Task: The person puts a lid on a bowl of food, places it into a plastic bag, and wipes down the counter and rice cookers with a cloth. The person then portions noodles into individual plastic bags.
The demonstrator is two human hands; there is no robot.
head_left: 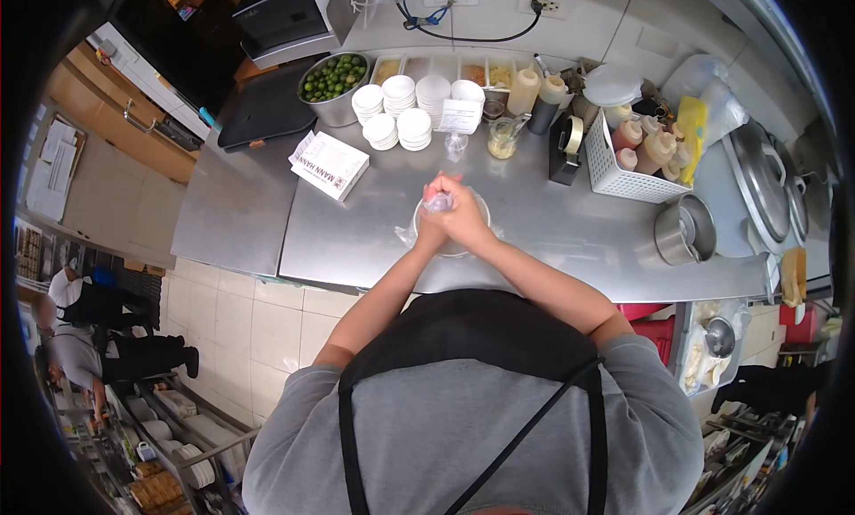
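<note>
Head camera: two bare hands are close together over a round white tub (487,210) on the shiny metal tabletop (356,239). The right hand (464,216) has its fingers curled tight around a bunch of clear plastic (437,202). The left hand (433,227) is right up against it, but it is partly covered, so I cannot tell how its fingers are. The hands and arms get in the way and hide much of the tub, and thin see-through plastic pokes out on both sides of it. Just past the hands is a little clear bag (455,146) by a paper slip (460,116), which covers part of the white stacks (414,129). A glass jar (503,139) with something pale inside is near them. On the left are a white box (329,165) and a metal pot (335,110) full of green fruit. On the right are a black tape holder (566,149), a white basket (637,186) packed with bottles, and a shiny pot (684,230) near the edge.
</note>
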